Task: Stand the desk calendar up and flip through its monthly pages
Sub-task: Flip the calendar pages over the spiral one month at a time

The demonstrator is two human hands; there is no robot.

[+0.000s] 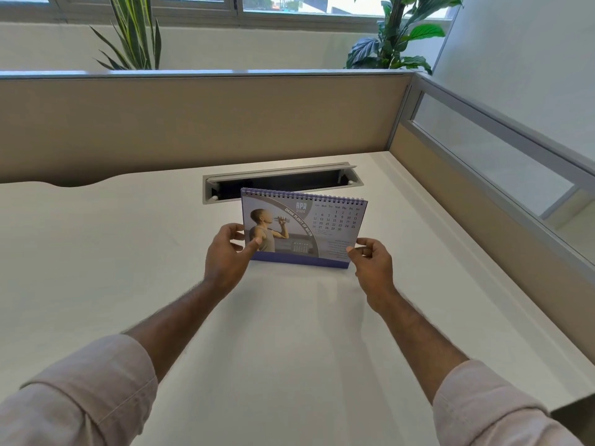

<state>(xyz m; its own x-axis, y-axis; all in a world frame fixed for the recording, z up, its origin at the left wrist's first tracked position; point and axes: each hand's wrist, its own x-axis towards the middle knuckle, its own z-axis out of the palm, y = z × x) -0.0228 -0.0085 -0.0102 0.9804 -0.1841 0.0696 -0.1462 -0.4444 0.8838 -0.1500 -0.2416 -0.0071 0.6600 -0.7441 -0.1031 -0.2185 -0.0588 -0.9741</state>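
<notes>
Pinching the desk calendar (302, 226) at both bottom corners, left hand (225, 252) with thumb in front and fingers behind, right hand (373, 262) nipping the lower right corner, and standing it upright on the white desk (128, 252) just in front of the open cable slot (283, 181). Maybe tipping backward into that slot if pushed too hard, or ripping a page at the wire rings if flipped too fast. Showing "APR 2026", "DRINK PLENTY OF WATER", and day names Mon to Sat; small print too blurry for reading.

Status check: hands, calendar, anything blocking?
Left hand and right hand pinching calendar lower corners. Calendar upright on desk, showing April. Nothing in the way.
</notes>
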